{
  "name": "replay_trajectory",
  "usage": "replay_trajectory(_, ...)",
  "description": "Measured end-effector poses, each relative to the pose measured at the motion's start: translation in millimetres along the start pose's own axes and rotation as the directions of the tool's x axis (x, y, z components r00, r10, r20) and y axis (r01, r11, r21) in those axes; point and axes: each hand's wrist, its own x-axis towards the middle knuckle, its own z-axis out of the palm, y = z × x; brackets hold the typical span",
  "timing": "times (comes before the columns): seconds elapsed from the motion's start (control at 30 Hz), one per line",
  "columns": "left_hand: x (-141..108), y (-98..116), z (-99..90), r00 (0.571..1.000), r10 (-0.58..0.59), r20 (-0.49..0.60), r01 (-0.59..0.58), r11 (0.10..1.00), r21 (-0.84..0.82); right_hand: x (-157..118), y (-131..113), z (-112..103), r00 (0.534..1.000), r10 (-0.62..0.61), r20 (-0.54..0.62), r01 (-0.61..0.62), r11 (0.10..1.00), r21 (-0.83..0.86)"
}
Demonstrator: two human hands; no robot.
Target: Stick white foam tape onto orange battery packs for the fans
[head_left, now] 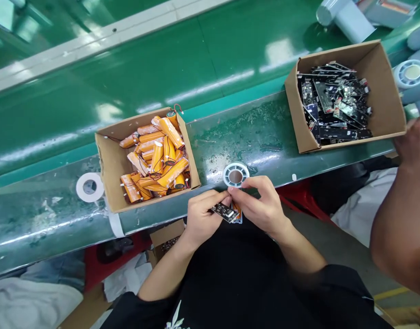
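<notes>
Left hand point(201, 217) is gripping 1 board point(224, 211) just on the near side of the ring point(226, 176), components up, presumably keeping them visible. Right hand point(265, 205) is bringing thumb and finger together near the ring's close edge; cannot tell what they are grasping. 2 boxes are flanking the ring, cell box point(109, 176) left, board box point(390, 103) right, likely for easy reach.

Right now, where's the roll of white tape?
In the head view, the white tape roll lies on the left of the green bench, just left of the box of orange cells.
</notes>
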Motion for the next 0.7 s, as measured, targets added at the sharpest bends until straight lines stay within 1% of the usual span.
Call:
replay_trajectory(0.07, -8, -3, 2.3, 0.993, 0.095, -0.071, -0.09, 0.994, 0.067, -6, 1, 6, 0.999, -0.04, -0.033, 0.04, 0.999, 0.021)
replay_trajectory(0.1, -12, -4, 2.9, 0.986, 0.127, -0.107, -0.116, 0.988, 0.102, -8, 2, 8, 0.998, -0.047, -0.052, 0.049, 0.998, 0.036)
replay_trajectory(0.13, -15, -5, 2.6, 0.98, 0.145, -0.137, -0.127, 0.983, 0.133, -10, 3, 10, 0.997, -0.041, -0.07, 0.045, 0.998, 0.051)
replay_trajectory(0.17, -19, -5, 1.3, 0.979, 0.136, -0.152, -0.112, 0.981, 0.16, -11, 4, 12, 0.996, -0.027, -0.089, 0.033, 0.997, 0.065)
replay_trajectory(0.23, -25, -2, -4.1, 0.991, 0.047, -0.126, -0.022, 0.981, 0.192, -12, 7, 13, 0.994, -0.011, -0.108, 0.02, 0.996, 0.087)
replay_trajectory(0.3, -29, 2, -11.3, 0.996, -0.056, -0.062, 0.069, 0.97, 0.233, -11, 9, 13, 0.995, -0.027, -0.098, 0.037, 0.994, 0.101)
replay_trajectory(0.33, -31, 4, -14.5, 0.996, -0.086, -0.038, 0.093, 0.961, 0.26, -10, 10, 13, 0.995, -0.039, -0.091, 0.049, 0.993, 0.11)
replay_trajectory(0.37, -33, 5, -17.0, 0.996, -0.092, -0.022, 0.094, 0.952, 0.292, -9, 10, 13, 0.995, -0.05, -0.081, 0.06, 0.991, 0.119)
replay_trajectory(0.43, -35, 5, -19.4, 0.998, -0.058, -0.005, 0.055, 0.929, 0.367, -6, 8, 13, 0.996, -0.061, -0.068, 0.069, 0.989, 0.13)
replay_trajectory(0.53, -38, 1, -17.9, 0.999, -0.029, 0.017, 0.019, 0.9, 0.436, -4, 2, 16, 0.997, -0.055, -0.057, 0.061, 0.992, 0.114)
replay_trajectory(0.6, -38, -2, -16.4, 0.998, -0.043, 0.039, 0.022, 0.898, 0.439, -3, -2, 18, 0.997, -0.03, -0.068, 0.037, 0.995, 0.094)
replay_trajectory(0.7, -39, -4, -17.3, 0.995, -0.065, 0.077, 0.03, 0.921, 0.389, -3, -5, 22, 0.996, -0.002, -0.093, 0.011, 0.996, 0.087)
